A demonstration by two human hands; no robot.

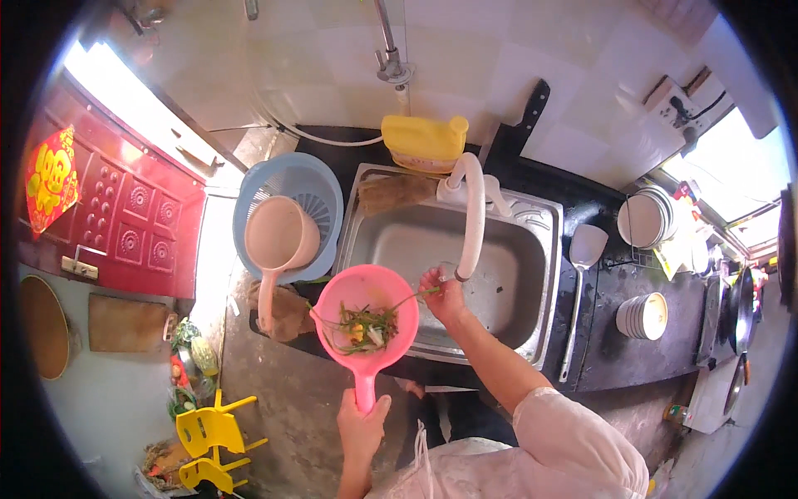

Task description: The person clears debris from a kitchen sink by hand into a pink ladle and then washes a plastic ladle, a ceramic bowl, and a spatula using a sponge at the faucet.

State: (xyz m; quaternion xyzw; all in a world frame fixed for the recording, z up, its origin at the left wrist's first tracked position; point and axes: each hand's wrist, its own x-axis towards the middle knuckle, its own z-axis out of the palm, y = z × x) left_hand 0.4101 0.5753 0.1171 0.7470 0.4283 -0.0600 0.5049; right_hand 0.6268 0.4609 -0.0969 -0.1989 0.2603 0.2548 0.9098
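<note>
My left hand grips the handle of a pink plastic ladle, held level at the front left of a stainless-steel sink. Green stalks and other food scraps lie in its bowl. One long green stalk reaches from the bowl to the fingers of my right hand, which is over the sink below the end of a white curved faucet. The fingers are bent, and whether they pinch the stalk is unclear. Small dark bits lie on the sink floor.
Left of the sink, a pale pink ladle rests in a blue basin. A yellow jug and brown cloth are behind the sink. Rightward are a spatula, stacked bowls and a plate rack. A cleaver stands behind.
</note>
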